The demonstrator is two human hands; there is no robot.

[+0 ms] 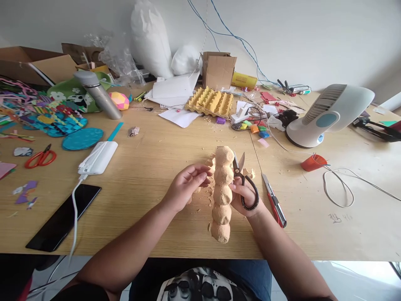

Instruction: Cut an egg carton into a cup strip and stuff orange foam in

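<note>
strip: tan pulp egg-carton strip point(222, 196), a single row of five cups, held off the table near the front edge, centre of view, running away from the person
left hand: left hand point(184, 186) at the strip's upper left side, fingers curled in and pinched on its edge near the second cup
right hand: right hand point(242, 198) just right of the strip, thumb and fingers through the loops of the black-handled steel scissors point(242, 179), closed round them
scissors: blades point up and away, slightly parted, against the strip's right edge by the top two cups
scraps: small tan carton offcuts point(250, 172) lie on the table behind and beside the strip, with finer crumbs around
knife: red and grey utility knife point(274, 200) lies just right of the right hand
table: light wood table point(150, 167), cluttered toward the back
right side: orange plastic cup point(313, 162) tipped on its side, white cable loop point(338, 188), white desk fan point(328, 113)
back: yellow egg tray point(209, 101), brown cardboard box point(217, 69) behind it
left side: white power bank point(98, 157), its cable running to a black phone point(64, 217); red-handled scissors point(40, 158) further left; grey metal bottle point(98, 95) lying tilted
</note>
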